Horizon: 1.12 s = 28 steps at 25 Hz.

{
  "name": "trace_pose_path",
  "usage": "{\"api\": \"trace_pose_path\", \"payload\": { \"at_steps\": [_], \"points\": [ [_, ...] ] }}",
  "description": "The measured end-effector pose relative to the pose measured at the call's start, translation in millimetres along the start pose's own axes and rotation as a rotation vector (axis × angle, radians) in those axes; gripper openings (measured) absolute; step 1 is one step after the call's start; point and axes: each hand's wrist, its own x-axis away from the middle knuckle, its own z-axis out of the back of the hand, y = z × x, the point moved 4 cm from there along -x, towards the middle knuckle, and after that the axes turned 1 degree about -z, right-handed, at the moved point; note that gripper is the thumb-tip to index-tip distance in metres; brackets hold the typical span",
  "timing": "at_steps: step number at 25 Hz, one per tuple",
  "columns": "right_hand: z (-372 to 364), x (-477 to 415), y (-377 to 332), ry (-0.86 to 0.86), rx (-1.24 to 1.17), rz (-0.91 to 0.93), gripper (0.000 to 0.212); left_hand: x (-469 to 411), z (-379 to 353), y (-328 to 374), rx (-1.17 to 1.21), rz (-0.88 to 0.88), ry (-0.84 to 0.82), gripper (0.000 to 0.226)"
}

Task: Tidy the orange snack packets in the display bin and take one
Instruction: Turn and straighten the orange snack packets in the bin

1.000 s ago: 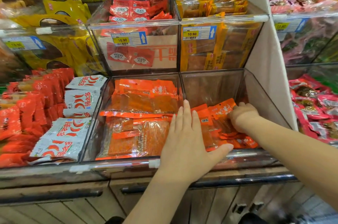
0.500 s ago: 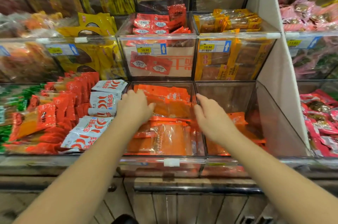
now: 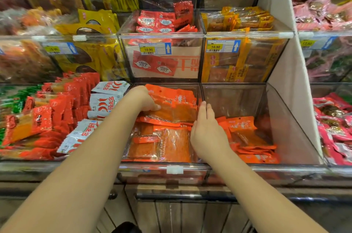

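Where the shelf runs to the left of the clear plastic display bin [image 3: 148, 166], red foil packets with see-through windows [image 3: 62, 103] stand in rows. White packets printed with red chillies [image 3: 103, 99] lie just beside the bin's left wall. Inside the bin at its back left, the left hand [image 3: 145, 98] curls its fingers round the left edge of an upright stack of orange snack packets [image 3: 179, 103], thumb pressed on the front packet. At the bin's front, flat orange packets with clear windows [image 3: 169, 143] lie overlapping.

The right hand [image 3: 207, 133] is flat and open, fingers straight and together, over the bin's right wall. Its fingertips are near the stack's right edge; whether they touch it cannot be told.

Above the bin, a blue-and-yellow price label reading 10.90 [image 3: 155, 49] is fixed to the front of a higher bin of red packets. Right of the bin, a neighbouring clear compartment [image 3: 285, 128] holds a low pile of orange packets [image 3: 245, 137]. Further right of the bin, beyond a white partition panel [image 3: 285, 72], lie pink packets [image 3: 335, 130].
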Motion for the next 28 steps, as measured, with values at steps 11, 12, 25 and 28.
{"api": "trace_pose_path", "payload": {
  "at_steps": [11,12,25,28],
  "points": [
    [46.6,14.3,9.2,0.113,-0.663,0.091,0.049,82.4,-33.2,-17.0,1.01,-0.407,0.288,0.017],
    [49.4,18.0,9.4,0.066,-0.756,0.097,0.043,88.1,-44.8,-14.4,1.06,-0.43,0.256,0.016],
    [42.2,27.4,29.6,-0.049,-0.983,0.152,0.022,82.3,-85.7,-9.2,1.221,-0.532,0.067,0.015],
    [40.7,27.4,30.3,-0.079,-0.998,0.132,0.02,81.1,-87.2,-9.9,1.235,-0.513,0.06,0.013]
  ]
}}
